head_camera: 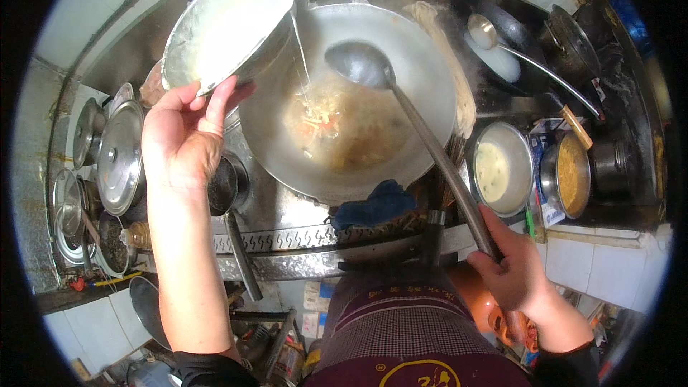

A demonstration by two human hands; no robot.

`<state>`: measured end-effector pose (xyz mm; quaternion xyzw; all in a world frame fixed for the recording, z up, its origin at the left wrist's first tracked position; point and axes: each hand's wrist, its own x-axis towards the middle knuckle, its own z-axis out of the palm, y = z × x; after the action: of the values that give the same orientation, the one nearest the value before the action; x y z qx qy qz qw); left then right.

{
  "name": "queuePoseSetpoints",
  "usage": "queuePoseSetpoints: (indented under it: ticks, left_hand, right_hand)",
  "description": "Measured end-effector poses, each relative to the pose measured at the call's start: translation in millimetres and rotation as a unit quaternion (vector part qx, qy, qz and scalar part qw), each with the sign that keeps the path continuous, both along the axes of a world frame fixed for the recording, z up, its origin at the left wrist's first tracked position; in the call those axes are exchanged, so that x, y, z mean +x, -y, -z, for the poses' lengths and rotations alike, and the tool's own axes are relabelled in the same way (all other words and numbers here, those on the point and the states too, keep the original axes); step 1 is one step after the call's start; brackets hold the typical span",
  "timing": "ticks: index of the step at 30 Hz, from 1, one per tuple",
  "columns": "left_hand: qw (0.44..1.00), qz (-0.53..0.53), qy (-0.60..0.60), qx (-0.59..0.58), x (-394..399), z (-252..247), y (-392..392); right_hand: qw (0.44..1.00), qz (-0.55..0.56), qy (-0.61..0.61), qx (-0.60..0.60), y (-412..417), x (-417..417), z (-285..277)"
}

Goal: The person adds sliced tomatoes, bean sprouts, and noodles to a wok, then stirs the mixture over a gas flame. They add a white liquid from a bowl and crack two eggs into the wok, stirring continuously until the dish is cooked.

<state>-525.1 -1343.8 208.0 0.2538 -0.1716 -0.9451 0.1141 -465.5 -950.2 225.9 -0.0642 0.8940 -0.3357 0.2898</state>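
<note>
My left hand [188,129] grips the rim of a metal bowl [231,21] holding a white liquid. The bowl is tilted over a large wok [269,156], and a thin white stream [301,51] runs from its edge into the food. Steam blurs the brownish broth [365,134], where pale shreds and reddish bits [320,115] show. In my right hand [510,269] is the long handle of a metal ladle [357,64]. The ladle's bowl hangs over the wok, beside the stream.
A folded blue cloth [376,207] lies at the wok's near rim, a beige cloth [443,64] along its right. Bowls of pale liquid [492,172] and yellowish paste [572,172] stand right. Beyond lies a long-handled spoon [548,75]. Left are a lidded pot [121,158] and a small dark pan [226,185].
</note>
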Motion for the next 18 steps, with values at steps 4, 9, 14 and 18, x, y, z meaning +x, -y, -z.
queuePoseSetpoints:
  ticks: [4, 9, 14, 18]
  left_hand:
    - [0.998, 0.012, -0.03, -0.056, -1.6, -18.6, -0.8]
    - [0.993, 0.006, -0.035, -0.116, -10.8, -37.9, -15.0]
    - [0.991, -0.007, -0.043, -0.125, -5.3, -40.8, -16.1]
    - [0.995, -0.013, -0.045, -0.086, -1.9, -28.5, -3.8]
  right_hand:
    - [0.885, 0.211, 0.297, -0.289, 20.7, -12.9, -45.4]
    - [0.789, 0.28, 0.4, -0.373, 19.5, -3.4, -56.2]
    - [0.778, 0.307, 0.423, -0.349, 25.3, -0.7, -72.9]
    - [0.862, 0.274, 0.328, -0.271, 22.7, -5.8, -57.6]
